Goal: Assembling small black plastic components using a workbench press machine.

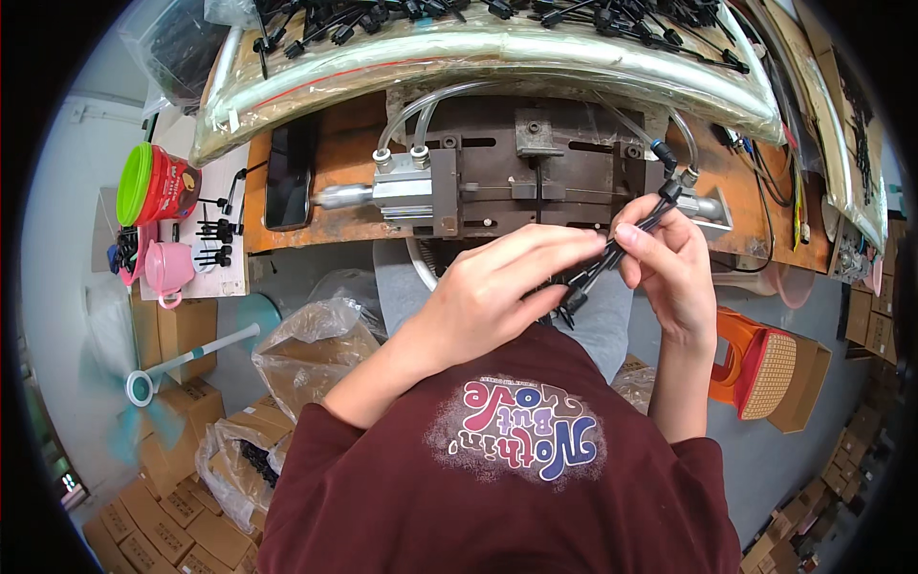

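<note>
My left hand [502,287] and my right hand [674,263] are raised together in front of a metal press fixture [497,187] on a brown bench [335,153]. Both hands pinch a small bundle of thin black plastic parts [612,253] that runs slantwise between them. The left fingers grip its lower end, the right fingers its upper end near the fixture's right fitting [669,172]. A pneumatic cylinder [406,187] with clear hoses sits on the fixture's left side.
A plastic-covered tray [478,57] of several black parts lies behind the fixture. A dark phone [287,177], a red tub with a green lid [153,182] and a pink cup [167,268] stand at left. Bags and cardboard boxes [182,478] sit below; an orange stool [765,359] at right.
</note>
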### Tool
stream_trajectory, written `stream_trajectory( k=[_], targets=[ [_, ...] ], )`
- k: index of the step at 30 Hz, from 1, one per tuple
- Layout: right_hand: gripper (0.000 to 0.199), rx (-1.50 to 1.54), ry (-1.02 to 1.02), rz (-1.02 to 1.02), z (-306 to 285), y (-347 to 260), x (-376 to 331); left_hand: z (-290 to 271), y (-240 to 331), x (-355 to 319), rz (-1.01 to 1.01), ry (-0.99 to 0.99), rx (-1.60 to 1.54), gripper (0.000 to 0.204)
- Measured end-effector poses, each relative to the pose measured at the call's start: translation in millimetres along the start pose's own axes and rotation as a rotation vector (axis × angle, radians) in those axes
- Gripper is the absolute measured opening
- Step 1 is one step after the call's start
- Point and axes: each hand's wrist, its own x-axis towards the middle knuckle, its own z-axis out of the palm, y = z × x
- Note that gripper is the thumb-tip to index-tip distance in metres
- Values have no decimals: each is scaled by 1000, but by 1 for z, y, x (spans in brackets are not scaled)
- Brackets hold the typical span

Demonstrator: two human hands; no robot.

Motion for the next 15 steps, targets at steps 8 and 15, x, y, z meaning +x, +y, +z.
stream_trajectory(
  k=[8,15],
  targets=[
    [19,57,-94,91,4,3,3,-6,4,-4,-108,-56,-140,50],
    [19,115,-207,167,9,7,0,-18,-6,-7,-221,-183,-483,38]
  ],
)
